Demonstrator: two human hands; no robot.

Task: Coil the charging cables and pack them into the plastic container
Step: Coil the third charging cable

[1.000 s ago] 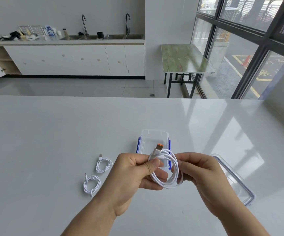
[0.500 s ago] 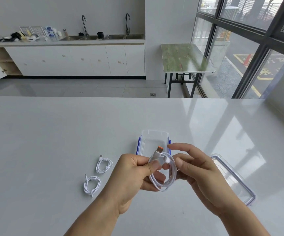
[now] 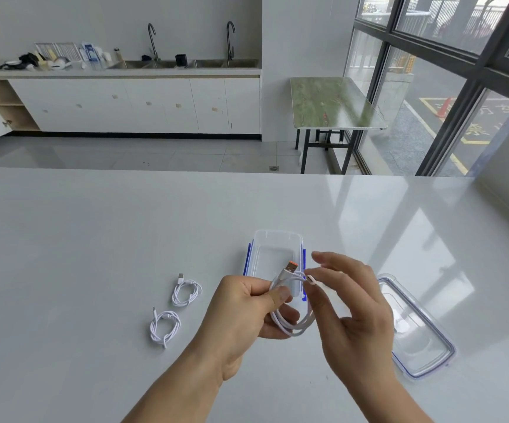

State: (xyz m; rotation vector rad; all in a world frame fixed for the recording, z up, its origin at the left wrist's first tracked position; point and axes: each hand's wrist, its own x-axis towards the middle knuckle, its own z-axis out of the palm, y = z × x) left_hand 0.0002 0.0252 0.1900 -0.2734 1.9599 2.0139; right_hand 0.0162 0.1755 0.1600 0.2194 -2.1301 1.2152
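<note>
The left hand (image 3: 241,309) pinches the coiled white cable (image 3: 293,300); the right hand's (image 3: 354,312) fingertips now grip its small plug (image 3: 310,279), other fingers newly spread apart.

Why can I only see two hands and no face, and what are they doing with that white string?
The camera sits on the person's head and looks down, so you see only their own hands. The white string is a charging cable, wound into a loop. The left hand pinches the loop in its grip, and the right hand holds one small plug end. Behind the hands, on the white table, stands an open plastic container, with its clear lid lying to the right. Two more coiled cables lie on the table to the left.
</note>
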